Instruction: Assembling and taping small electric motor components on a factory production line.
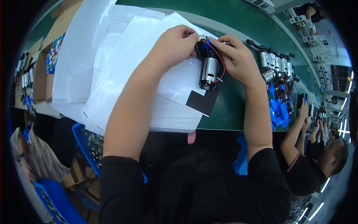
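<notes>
The person wears a black short-sleeved top, the sleeves ending above the elbows and leaving both forearms bare. The left hand (175,44) and right hand (235,58) are ungloved, with no watch, ring or band visible on either wrist.

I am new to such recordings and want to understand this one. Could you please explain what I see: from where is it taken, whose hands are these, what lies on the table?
The picture comes from a wide fisheye camera on a person's head, looking down, so straight edges bend. There is no machine, only bare hands. The left hand and right hand together hold a small silver motor with a red wire, above white sheets on a green table. More motors and blue battery packs lie to the right. Another person's hand shows further along.
</notes>
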